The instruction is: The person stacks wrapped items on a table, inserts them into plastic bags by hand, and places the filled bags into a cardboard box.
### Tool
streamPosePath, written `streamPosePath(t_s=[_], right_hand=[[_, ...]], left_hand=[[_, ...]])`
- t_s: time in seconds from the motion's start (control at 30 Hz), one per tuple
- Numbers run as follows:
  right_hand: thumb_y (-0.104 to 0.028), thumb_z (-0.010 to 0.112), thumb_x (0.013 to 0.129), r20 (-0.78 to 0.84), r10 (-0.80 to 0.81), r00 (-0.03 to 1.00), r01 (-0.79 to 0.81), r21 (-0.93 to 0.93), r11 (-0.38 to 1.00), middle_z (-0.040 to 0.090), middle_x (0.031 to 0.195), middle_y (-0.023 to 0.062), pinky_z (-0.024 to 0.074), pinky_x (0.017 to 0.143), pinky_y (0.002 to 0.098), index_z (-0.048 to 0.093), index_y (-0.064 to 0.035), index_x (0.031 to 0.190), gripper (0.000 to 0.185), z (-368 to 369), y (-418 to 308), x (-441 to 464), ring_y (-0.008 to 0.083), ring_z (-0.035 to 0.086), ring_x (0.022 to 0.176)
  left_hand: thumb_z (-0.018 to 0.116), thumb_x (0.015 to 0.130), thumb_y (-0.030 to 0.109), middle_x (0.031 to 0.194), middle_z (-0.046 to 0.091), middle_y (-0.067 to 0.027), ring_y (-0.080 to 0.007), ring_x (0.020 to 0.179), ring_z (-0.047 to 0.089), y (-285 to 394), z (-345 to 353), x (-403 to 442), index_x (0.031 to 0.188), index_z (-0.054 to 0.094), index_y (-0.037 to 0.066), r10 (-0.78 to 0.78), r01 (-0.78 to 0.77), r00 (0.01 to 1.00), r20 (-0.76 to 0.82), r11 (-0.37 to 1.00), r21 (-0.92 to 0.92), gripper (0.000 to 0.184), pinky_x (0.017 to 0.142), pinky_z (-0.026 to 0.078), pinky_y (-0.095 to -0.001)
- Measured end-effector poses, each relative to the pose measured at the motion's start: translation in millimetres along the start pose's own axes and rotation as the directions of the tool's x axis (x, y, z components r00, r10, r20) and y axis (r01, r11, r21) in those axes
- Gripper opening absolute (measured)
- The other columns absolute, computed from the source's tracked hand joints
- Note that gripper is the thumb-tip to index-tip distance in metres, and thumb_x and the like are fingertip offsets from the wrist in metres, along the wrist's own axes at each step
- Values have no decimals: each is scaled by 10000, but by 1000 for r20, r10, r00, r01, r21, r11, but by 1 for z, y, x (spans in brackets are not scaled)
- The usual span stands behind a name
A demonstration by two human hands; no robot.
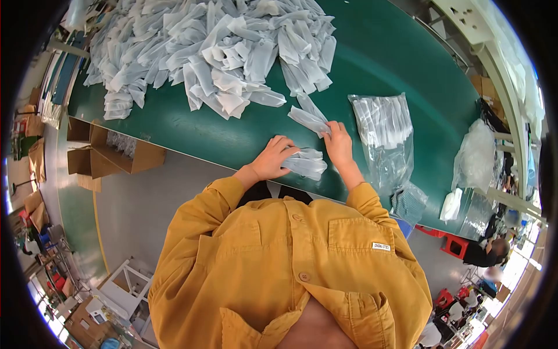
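Strips [308, 165]: translucent, bundled on the table [232, 136] by its close edge. Left hand [273, 160] has its fingers curled over the bundle's left end. Just beyond, right hand [338, 144] pinches the near end of loose strips [309, 121]; count unclear. Judged light, limp, probably slippery, easily creased; best held by the ends, layers together. Bag [388, 160] of strips limits room at right. Large heap [221, 52] farther off, left.
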State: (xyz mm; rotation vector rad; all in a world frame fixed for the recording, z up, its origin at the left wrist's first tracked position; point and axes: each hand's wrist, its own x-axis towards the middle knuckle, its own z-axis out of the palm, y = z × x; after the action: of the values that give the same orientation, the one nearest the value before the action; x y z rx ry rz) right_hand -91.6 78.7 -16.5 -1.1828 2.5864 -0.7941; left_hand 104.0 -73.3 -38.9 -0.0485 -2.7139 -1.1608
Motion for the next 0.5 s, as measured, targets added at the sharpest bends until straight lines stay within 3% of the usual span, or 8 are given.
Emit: streamPosePath(t_s=[0.1, 0.2, 0.27, 0.4, 0.5], right_hand=[[-3, 646, 804, -62, -57, 996, 65, 130, 989, 609, 957, 203, 512, 724, 480, 548, -39, 1021, 240, 12, 14, -14, 436, 622, 821], [28, 605, 793, -18, -32, 999, 35, 211, 977, 600, 928, 200, 505, 726, 483, 544, -34, 1003, 227, 15, 17, -29, 429, 616, 833], [38, 586, 784, 40, -106, 994, 94, 239, 966, 604, 942, 194, 502, 726, 481, 546, -34, 993, 225, 15, 17, -36, 425, 613, 840], [7, 584, 782, 152, -150, 977, 98, 303, 948, 606, 950, 179, 500, 717, 461, 559, -34, 958, 182, 13, 18, -39, 417, 607, 847], [-57, 605, 793, 285, -139, 948, 82, 203, 976, 607, 942, 162, 500, 702, 456, 582, -40, 943, 152, -4, 23, -28, 392, 621, 844]], left_hand=[[811, 593, 162, 1415, 388, -163, -405, 1369, 286, 10, -5, 7, 1158, 637, 148, 3, -1, 1000, -31, 997, 81, 591, 1106, 284, -528], [826, 565, 180, 1514, 293, -176, -434, 1441, 171, 16, -14, 16, 1117, 666, 172, 16, -11, 999, -46, 993, 115, 575, 1145, 215, -572], [830, 573, 202, 1559, 232, -177, -433, 1465, 115, 15, -16, 21, 1101, 676, 178, 16, -12, 999, -29, 993, 118, 550, 1167, 169, -578], [831, 547, 189, 1458, 368, -167, -435, 1399, 251, -1, -11, 31, 1108, 665, 176, 75, -77, 997, 25, 994, 82, 585, 1134, 253, -565], [822, 557, 187, 1381, 429, -149, -420, 1344, 321, -11, -5, 32, 1106, 657, 169, 93, -95, 992, 80, 995, 18, 574, 1124, 284, -541]])
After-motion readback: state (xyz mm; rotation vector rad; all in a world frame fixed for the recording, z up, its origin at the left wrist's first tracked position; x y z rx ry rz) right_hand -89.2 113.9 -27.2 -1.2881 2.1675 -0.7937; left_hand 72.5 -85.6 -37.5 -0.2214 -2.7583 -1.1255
